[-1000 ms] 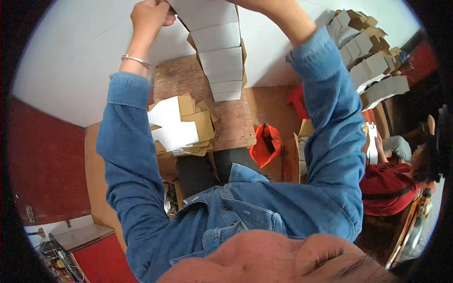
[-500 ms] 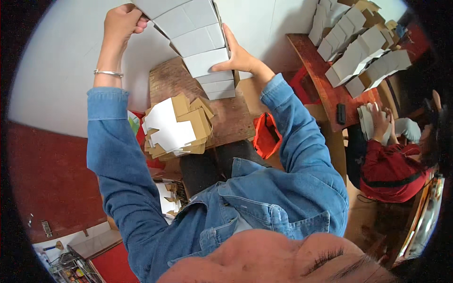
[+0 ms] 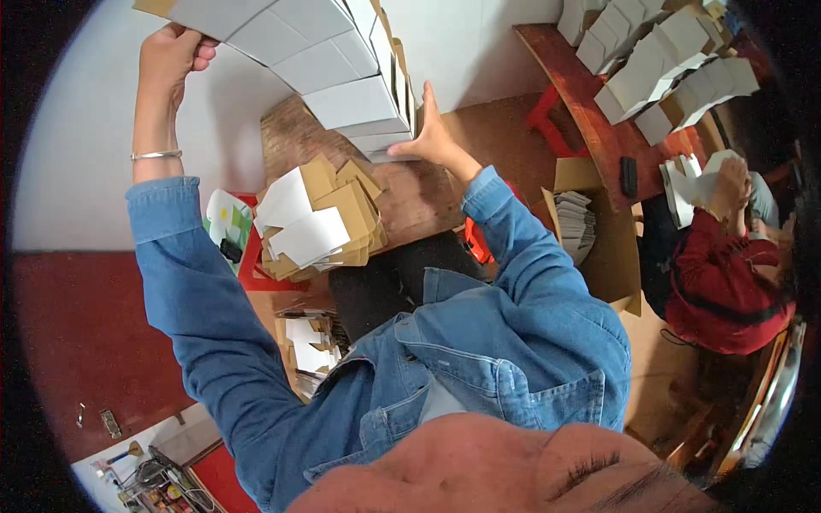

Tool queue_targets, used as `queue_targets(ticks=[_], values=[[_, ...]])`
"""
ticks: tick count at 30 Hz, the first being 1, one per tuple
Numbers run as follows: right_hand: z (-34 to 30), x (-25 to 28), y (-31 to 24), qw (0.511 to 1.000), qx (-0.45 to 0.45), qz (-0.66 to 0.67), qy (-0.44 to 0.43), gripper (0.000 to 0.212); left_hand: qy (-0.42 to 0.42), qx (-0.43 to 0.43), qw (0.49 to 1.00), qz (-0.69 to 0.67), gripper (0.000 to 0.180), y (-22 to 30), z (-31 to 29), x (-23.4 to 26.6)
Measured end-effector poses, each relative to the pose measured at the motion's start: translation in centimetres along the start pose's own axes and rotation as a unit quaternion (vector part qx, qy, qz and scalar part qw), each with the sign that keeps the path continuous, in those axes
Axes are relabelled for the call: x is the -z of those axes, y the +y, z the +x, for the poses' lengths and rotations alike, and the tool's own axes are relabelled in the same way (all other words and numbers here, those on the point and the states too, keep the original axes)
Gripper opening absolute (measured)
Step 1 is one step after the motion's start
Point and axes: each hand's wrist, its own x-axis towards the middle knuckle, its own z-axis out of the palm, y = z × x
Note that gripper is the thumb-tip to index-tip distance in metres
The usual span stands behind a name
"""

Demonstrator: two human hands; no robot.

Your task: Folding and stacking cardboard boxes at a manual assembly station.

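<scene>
I've got a tall stack of white folded boxes (image 3: 342, 90) standing on the small wooden table (image 3: 419, 201), leaning against the white wall. Left hand (image 3: 171, 56) is up at the top end, fingers curled closed on the edge of the uppermost box. Right hand (image 3: 432, 137) is flat and open, palm pressed to the side of the stack near its base, gripping nothing.

Risks, as I judge them:
- Stack bows along its length. Only two contact points, top and bottom, so the middle boxes could slide out sideways.
- Right hand only pushes. If that pressure drops, the bottom boxes could skid off the table edge.
- Left grip is on a single box edge; it could peel that box off instead of steadying the column.
- Arms are stretched high, so fine control is poor.

Around me:
- Pile of flat brown and white carton blanks (image 3: 316, 222) on the near part of the table, just beside the stack base. It takes up the free surface, little room to reset the stack.
- Red stool (image 3: 256, 265) with small items at my left knee.
- More blanks on the floor (image 3: 304, 342) below.
- Open cardboard box (image 3: 590, 222) with flat sheets to my right.
- Another person in a red top (image 3: 727, 282) works at a long bench (image 3: 590, 111) with rows of white boxes (image 3: 658, 60), well apart from me.
</scene>
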Motion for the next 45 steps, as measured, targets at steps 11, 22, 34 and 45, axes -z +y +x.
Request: queue_targets(ticks=[11,22,34,45], values=[[-3.2,-1.2,2.6,0.939,-0.065,0.337,0.018,0.161,-0.024,0.035,0.997,0.071,0.042,-2.3,1.3,2.3],[0.2,-4.8,2.4,0.997,0.031,-0.054,0.045,0.141,0.047,-0.023,0.998,-0.030,0.024,-0.7,0.8,-0.4],[4.6,-8.1,3.2,0.988,0.089,-0.120,0.033,0.130,0.056,-0.036,0.997,-0.046,0.023,-5.7,3.4,3.4],[5.3,-9.3,3.5,0.991,0.125,-0.043,0.016,0.103,0.065,-0.101,0.991,-0.066,0.024,-4.4,1.4,2.5]])
